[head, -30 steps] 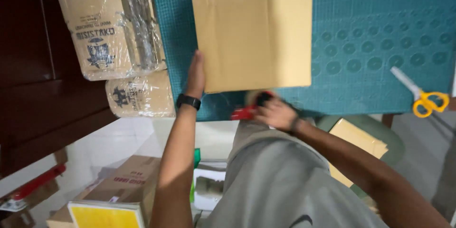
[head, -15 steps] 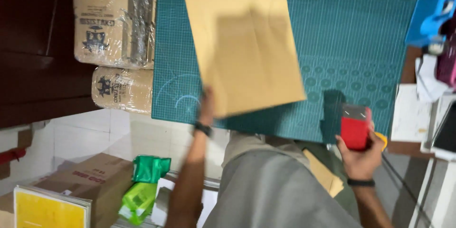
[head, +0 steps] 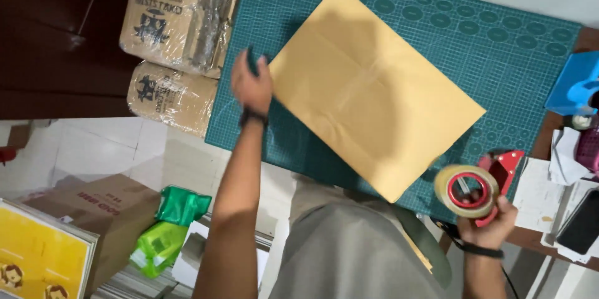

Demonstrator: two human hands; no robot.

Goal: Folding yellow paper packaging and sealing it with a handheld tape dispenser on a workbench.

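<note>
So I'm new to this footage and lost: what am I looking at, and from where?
This is a single view from a camera worn on a person's head, looking down at their own two bare hands. The left hand rests at the edge of a large brown envelope lying on a green cutting mat. The right hand has its grip on a red tape dispenser with a roll of tape. Wrapped cardboard bundles sit beside the mat, and a blue object is at the right edge.
</note>
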